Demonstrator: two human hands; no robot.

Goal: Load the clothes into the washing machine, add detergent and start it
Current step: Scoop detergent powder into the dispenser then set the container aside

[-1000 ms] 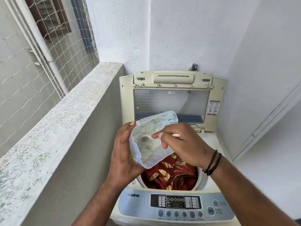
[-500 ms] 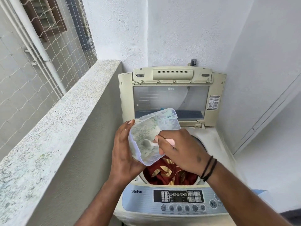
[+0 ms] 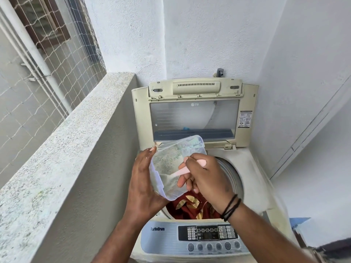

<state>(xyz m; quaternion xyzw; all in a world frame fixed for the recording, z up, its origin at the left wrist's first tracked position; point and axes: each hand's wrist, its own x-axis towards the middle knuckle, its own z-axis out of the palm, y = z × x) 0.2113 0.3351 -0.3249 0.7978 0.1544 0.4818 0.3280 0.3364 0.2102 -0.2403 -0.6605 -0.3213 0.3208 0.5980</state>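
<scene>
A top-loading washing machine (image 3: 254, 179) stands with its lid (image 3: 193, 118) raised against the wall. Red clothes with gold leaf print (image 3: 190, 205) lie in the drum. My left hand (image 3: 144, 183) grips a clear plastic tub of detergent powder (image 3: 171, 164), tilted over the drum opening. My right hand (image 3: 205, 175) pinches a pink scoop (image 3: 182, 170) whose bowl end is down inside the tub. The control panel (image 3: 207, 234) with buttons faces me at the front.
A speckled stone parapet (image 3: 62, 149) runs along the left, with netting (image 3: 57, 54) and a white pipe beyond it. White walls close the back and right. A tap (image 3: 220, 72) sticks out above the lid.
The scoop's handle has swung and its bowl has gone deeper into the tub. The camera has tilted, so the machine sits a little lower and further right in view.
</scene>
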